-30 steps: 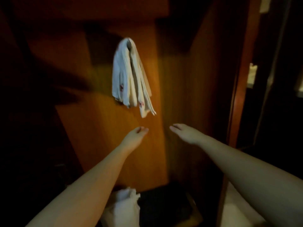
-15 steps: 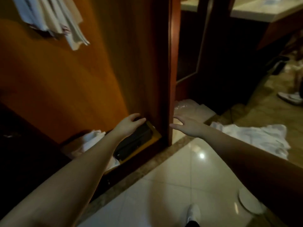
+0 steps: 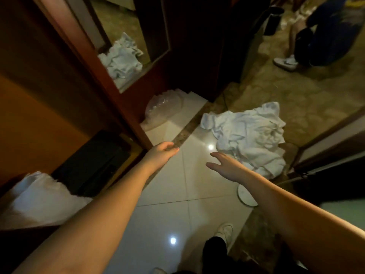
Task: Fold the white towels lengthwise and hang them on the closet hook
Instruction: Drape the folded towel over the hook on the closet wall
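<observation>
towel pile (image 3: 250, 135): white, crumpled, soft-looking heap on the floor, right of centre, partly on the glossy tile and partly on the mottled stone
floor (image 3: 167, 194): shiny pale tiles with 2 light glares
left hand (image 3: 161, 155): fingers loosely spread, holding nothing, out over the tile near the closet frame (image 3: 110, 95)
right hand (image 3: 225, 165): fingers straight and splayed, empty too, just beside the near edge of the pile, can't tell if it's touching
closet: reddish wood, smooth, far left; another white cloth (image 3: 37, 198) bunched at its base

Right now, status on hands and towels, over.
Left hand open, empty. Right hand open, reaching toward towel pile on floor. Nothing between.
</observation>
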The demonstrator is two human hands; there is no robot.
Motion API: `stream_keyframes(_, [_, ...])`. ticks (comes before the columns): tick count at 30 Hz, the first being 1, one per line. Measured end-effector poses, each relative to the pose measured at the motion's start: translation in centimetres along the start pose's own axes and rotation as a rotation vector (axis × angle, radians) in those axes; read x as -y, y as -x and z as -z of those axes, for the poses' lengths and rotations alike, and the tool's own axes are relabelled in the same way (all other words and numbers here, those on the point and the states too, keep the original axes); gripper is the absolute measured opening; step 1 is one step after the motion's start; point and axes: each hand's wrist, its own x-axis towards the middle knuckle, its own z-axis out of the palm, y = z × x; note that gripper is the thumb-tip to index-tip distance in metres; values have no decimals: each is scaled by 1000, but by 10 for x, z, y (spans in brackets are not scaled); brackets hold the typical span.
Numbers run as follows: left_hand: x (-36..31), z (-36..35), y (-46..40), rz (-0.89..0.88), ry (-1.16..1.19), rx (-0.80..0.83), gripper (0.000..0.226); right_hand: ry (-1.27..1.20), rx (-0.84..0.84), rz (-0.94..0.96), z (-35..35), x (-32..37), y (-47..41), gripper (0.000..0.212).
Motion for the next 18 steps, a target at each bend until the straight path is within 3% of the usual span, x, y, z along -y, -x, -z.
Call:
stream_keyframes(9, [-76,-156,-123,30,-226,221,53,-51,8,-303,59,-172,-27,72])
stream_keyframes(18, [-106,-250,-257,24,-452,431,61,-197,10,-545,71,-279,-80,73])
